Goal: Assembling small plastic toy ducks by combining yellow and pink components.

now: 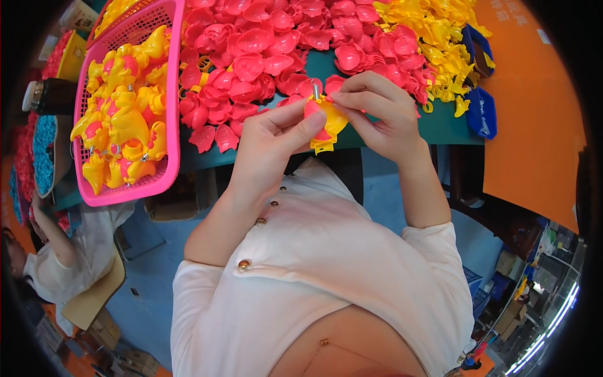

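Observation:
Both hands meet over the table's near edge at a small yellow and pink plastic toy (335, 125). My left hand (267, 135) is closed on it, thumb pressed over its pink part. A silvery metal cylinder, perhaps a spring (316, 90), stands up from its top. My right hand (383, 113) pinches the toy's upper right side; its fingertips partly hide what they grip there. Just beyond the hands lies a heap of glossy pink plastic shells (248, 64).
On the left, a pink mesh basket (174, 119) holds several yellow and pink toys (129, 119). Yellow plastic parts (440, 34) are piled at the far right, beside two blue trays (482, 113). An orange board (534, 125) lies further right. Another person (75, 270) works at the left.

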Motion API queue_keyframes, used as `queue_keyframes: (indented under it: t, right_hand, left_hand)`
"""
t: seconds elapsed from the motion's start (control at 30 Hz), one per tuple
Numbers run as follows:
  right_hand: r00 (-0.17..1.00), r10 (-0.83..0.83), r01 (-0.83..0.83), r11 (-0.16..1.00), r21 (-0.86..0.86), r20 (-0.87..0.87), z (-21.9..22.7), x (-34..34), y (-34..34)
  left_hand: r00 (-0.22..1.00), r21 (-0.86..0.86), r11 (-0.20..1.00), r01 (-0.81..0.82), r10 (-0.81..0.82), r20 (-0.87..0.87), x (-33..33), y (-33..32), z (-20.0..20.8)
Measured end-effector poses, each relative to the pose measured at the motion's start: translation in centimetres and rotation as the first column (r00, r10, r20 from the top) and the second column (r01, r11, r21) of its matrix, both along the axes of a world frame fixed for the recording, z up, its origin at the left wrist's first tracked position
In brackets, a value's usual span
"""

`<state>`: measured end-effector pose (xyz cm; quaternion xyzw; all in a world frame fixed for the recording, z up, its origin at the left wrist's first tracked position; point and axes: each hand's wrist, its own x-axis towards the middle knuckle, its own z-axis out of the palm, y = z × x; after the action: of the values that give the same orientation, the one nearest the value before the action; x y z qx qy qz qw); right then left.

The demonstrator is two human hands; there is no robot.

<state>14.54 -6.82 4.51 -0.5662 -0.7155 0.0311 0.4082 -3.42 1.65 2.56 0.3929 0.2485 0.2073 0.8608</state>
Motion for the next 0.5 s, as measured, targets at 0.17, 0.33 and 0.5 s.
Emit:
queue_keyframes:
  t: [0.17,0.33,0.5]
  right_hand:
    - [0.590,-0.213,-0.231,0.879,-0.416,-0.779,-1.1,-0.4,-2.0]
    - [0.585,-0.266,-0.128,0.903,-0.410,-0.766,-5.2,-2.8,-4.4]
    - [0.623,-0.249,0.059,0.960,-0.273,-0.742,-6.1,-1.7,-4.7]
  left_hand:
    - [0.993,0.140,0.985,0.098,-0.089,-0.075,-1.2,-0.2,-0.6]
    - [0.961,0.005,0.971,0.239,-0.235,-0.146,-1.8,-0.7,-1.8]
    - [0.996,-0.172,0.984,-0.042,0.028,-0.081,-2.7,-0.6,-2.8]
